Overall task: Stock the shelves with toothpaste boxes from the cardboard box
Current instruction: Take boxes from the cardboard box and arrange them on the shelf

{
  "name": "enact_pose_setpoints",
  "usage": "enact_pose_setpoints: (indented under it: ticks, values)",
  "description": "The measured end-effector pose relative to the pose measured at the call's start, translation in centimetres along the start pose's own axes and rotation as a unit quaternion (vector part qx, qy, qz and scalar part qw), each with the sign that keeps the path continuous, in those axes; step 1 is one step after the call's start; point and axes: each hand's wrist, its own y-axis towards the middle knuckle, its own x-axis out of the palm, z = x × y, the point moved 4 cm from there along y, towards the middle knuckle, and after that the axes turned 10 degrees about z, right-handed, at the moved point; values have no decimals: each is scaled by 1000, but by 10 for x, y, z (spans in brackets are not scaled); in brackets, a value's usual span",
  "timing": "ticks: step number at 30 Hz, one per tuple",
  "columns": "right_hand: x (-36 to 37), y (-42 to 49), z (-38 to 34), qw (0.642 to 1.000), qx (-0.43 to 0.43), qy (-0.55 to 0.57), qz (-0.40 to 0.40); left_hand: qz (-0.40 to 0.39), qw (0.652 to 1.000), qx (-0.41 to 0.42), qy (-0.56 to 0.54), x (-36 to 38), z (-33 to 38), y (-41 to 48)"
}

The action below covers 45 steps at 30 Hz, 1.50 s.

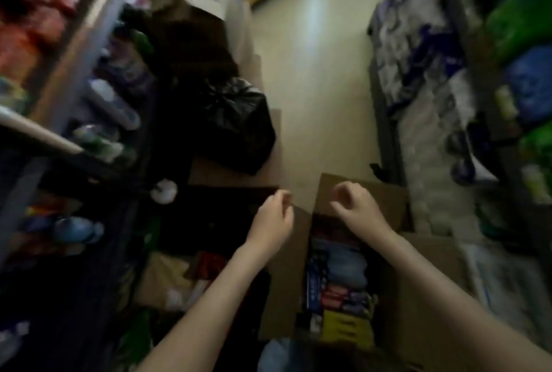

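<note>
An open cardboard box (391,201) stands on the floor at the lower middle, its flaps spread. Inside lie several toothpaste boxes (337,285) in blue, red and yellow, packed side by side. My left hand (274,216) hovers over the box's left flap, fingers loosely curled, holding nothing. My right hand (355,204) hovers above the far end of the box, fingers also loosely curled and empty. The shelves (59,120) rise on the left, blurred, with bottles and coloured packs on them.
A black rubbish bag (239,123) sits on cartons beyond the left hand. More open cartons (167,279) lie at the lower left. Shelving with blue and green packs (519,51) lines the right. A pale floor aisle (316,87) runs ahead.
</note>
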Motion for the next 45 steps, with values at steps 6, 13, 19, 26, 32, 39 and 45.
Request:
enact_pose_setpoints:
  ticks: [6, 13, 19, 26, 32, 39, 45]
  values:
    - [35, -66, 226, 971, 239, 1, -11, -115, 991, -8, 61, 193, -49, 3]
    - [141, -89, 375, 945, 323, 19, -52, -169, 973, -16, 157, 350, -137, 37]
    - [235, -24, 461, 962, 271, -26, -34, -186, 934, -15, 304, 448, -204, 87]
    - [324, 74, 505, 969, 117, -168, -140, -227, 882, -32, 411, 507, -280, 110]
    - [331, 92, 507, 945, 102, -283, -124, -218, 888, 1, 405, 506, -290, 107]
    - [304, 77, 486, 932, 69, -325, -144, -185, 914, 21, 360, 471, -261, 86]
    - [192, 26, 378, 936, -50, -326, -124, -156, 894, 134, 398, 389, -177, 41]
